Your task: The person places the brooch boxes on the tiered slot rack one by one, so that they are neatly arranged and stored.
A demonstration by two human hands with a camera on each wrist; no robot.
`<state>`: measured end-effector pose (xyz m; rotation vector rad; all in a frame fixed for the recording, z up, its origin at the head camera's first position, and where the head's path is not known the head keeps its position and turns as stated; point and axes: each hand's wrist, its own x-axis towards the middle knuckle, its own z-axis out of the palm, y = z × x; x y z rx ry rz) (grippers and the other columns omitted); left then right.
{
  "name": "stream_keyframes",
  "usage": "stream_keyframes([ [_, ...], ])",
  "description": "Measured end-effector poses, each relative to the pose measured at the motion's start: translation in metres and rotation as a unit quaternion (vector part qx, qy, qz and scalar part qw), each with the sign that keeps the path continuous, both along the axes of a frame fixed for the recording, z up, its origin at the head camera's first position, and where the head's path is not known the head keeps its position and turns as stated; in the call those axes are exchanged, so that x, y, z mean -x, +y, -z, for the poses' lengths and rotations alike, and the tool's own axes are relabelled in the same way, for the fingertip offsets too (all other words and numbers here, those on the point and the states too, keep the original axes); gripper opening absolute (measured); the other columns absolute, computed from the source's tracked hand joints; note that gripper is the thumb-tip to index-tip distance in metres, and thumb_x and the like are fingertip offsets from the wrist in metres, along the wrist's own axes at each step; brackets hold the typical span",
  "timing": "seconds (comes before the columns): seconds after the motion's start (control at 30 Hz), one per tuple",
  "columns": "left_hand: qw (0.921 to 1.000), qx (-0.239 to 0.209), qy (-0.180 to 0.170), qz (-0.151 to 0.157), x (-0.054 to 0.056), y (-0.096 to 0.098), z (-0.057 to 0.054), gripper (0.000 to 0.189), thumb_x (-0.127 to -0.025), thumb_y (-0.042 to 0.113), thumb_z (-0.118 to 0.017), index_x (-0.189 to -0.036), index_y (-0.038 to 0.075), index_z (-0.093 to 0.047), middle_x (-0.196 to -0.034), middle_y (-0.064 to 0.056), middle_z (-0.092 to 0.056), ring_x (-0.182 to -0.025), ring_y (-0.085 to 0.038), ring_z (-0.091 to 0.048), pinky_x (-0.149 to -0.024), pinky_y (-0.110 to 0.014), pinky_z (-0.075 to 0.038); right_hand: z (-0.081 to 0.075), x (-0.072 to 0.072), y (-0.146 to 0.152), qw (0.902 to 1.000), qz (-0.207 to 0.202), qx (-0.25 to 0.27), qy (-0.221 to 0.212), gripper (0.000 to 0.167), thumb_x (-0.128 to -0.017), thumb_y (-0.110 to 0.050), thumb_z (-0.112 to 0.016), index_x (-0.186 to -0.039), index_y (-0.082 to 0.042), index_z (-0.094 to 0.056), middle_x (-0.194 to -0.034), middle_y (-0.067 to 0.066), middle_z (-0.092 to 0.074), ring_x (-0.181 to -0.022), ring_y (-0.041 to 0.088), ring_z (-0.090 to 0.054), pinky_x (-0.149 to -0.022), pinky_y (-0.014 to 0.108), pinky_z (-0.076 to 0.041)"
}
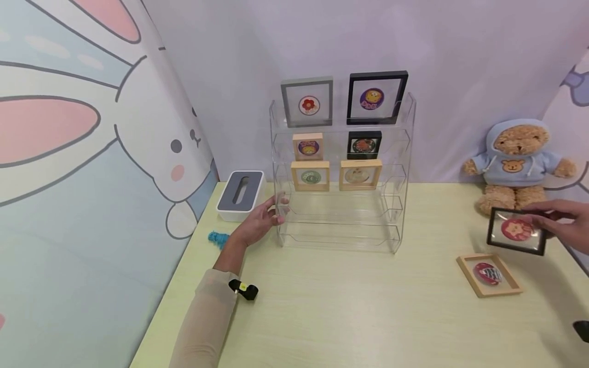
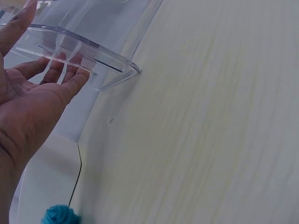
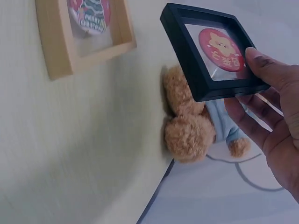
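Observation:
My left hand (image 1: 255, 225) grips the left side of a clear acrylic display rack (image 1: 340, 246). In the left wrist view, its fingers (image 2: 70, 74) show through the clear plastic near the rack's rounded corner. Over at the right, my right hand (image 1: 563, 222) pinches a black display frame (image 1: 515, 232) by its edge, thumb on the front. The frame is tilted in the air and holds a round red badge with a yellow star figure (image 3: 219, 49). Below it on the table lies a light wooden frame (image 1: 480, 289) with a red Christmas badge.
Several framed badges stand on the rack's upper tiers, among them a grey frame (image 1: 307, 123) and a large black frame (image 1: 372, 121). A teddy bear (image 1: 517, 153) in a blue hoodie sits behind my right hand. A white box with a grey lid (image 1: 239, 191) and blue yarn (image 1: 218, 238) lie left.

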<state>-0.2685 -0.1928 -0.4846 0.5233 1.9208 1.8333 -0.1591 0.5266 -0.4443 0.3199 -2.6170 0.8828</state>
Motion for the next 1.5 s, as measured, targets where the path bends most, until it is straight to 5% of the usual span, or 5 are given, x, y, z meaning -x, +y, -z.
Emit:
stream_keyframes([
  [0.23,1.0000,-0.006,0.000,0.002,0.001,-0.001,0.002,0.072,-0.108,0.012,-0.068,-0.169,0.001,-0.032,-0.172,-0.037,-0.031,-0.164,-0.041,-0.036,-0.117,-0.030,-0.045,-0.035,0.006,-0.054,0.9959,0.021,-0.016,0.086,0.015,-0.103,0.011,-0.067,-0.116,0.015,-0.072,-0.114,-0.054,-0.047,-0.093,-0.033,-0.044,-0.064,-0.002,-0.041],
  [0.57,1.0000,0.002,0.002,0.002,0.000,-0.002,0.002,0.079,-0.107,0.016,-0.069,-0.172,0.004,-0.028,-0.173,-0.032,-0.036,-0.163,-0.039,-0.037,-0.123,-0.038,-0.043,-0.076,0.013,-0.123,0.9801,-0.040,-0.008,0.194,0.019,-0.096,0.011,-0.078,-0.114,0.008,-0.082,-0.116,-0.035,-0.063,-0.100,-0.025,-0.054,-0.082,-0.005,-0.043],
  [0.93,1.0000,0.003,0.003,0.001,0.001,-0.002,0.003,0.092,-0.102,0.036,-0.081,-0.172,0.005,-0.030,-0.173,-0.030,-0.037,-0.164,-0.041,-0.037,-0.130,-0.058,-0.033,-0.101,0.040,-0.208,0.9483,-0.175,0.029,0.263,0.034,-0.106,-0.029,-0.077,-0.109,0.003,-0.085,-0.100,0.022,-0.079,-0.103,-0.020,-0.065,-0.088,0.001,-0.049],
  [1.2,1.0000,-0.003,-0.001,-0.004,0.001,-0.001,0.003,0.091,-0.103,0.029,-0.079,-0.173,0.005,-0.026,-0.175,-0.031,-0.034,-0.165,-0.041,-0.035,-0.132,-0.063,-0.028,-0.098,0.063,-0.278,0.9308,-0.242,0.024,0.273,0.040,-0.078,0.015,-0.089,-0.113,-0.003,-0.086,-0.104,0.014,-0.082,-0.095,0.005,-0.074,-0.070,0.012,-0.049],
  [1.5,0.9999,-0.013,-0.005,0.000,0.000,-0.002,0.003,0.092,-0.106,0.023,-0.076,-0.175,0.002,-0.019,-0.175,-0.033,-0.031,-0.166,-0.042,-0.033,-0.131,-0.056,-0.033,-0.080,0.074,-0.340,0.9412,-0.234,0.016,0.243,0.033,-0.084,0.008,-0.091,-0.114,-0.005,-0.086,-0.105,0.012,-0.081,-0.089,0.026,-0.078,-0.067,0.029,-0.055],
])
